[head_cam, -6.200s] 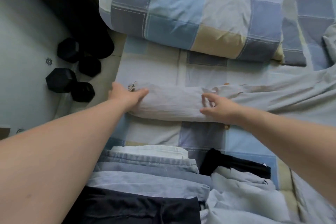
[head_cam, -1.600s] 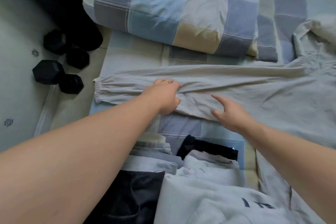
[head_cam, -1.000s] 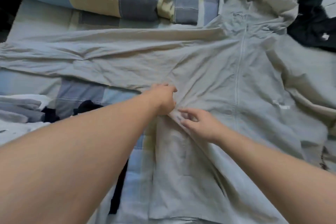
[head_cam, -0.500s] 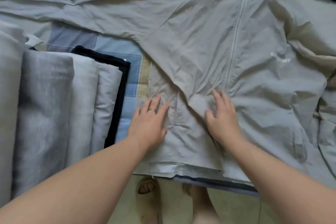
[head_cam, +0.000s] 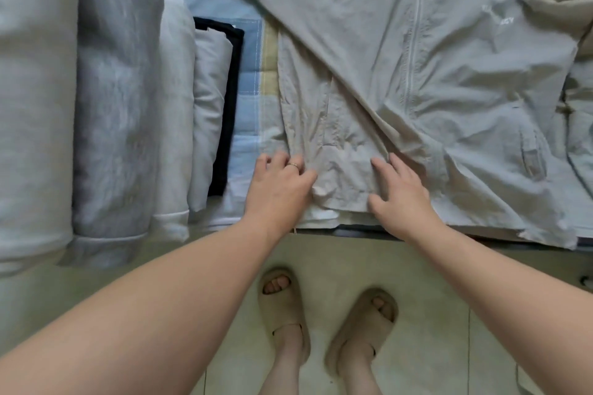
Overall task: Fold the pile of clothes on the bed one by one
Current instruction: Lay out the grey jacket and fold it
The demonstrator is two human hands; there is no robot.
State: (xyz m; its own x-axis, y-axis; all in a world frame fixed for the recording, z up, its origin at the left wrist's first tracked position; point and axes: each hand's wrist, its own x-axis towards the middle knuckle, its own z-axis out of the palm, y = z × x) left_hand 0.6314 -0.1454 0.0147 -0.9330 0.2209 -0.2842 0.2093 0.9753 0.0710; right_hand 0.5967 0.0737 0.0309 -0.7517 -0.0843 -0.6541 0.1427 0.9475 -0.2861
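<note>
Both hands rest on the grey zip jacket (head_cam: 417, 51), which is spread across the bed (head_cam: 250, 80) with its hem at the near edge. The left hand (head_cam: 279, 183) has its fingers (head_cam: 305, 175) curled, seemingly pinching the hem corner (the contact itself is hidden), while the right hand (head_cam: 401, 189) lies flat with fingers spread, gripping nothing. Thin and crinkled, the fabric looks light, limp and probably slippery, so it should slide and wrinkle rather than hold a crease. Corners, hem and shoulder seams seem the surest places to take hold. Folded clothes (head_cam: 115, 90) lie in a row just beside it, leftward.
</note>
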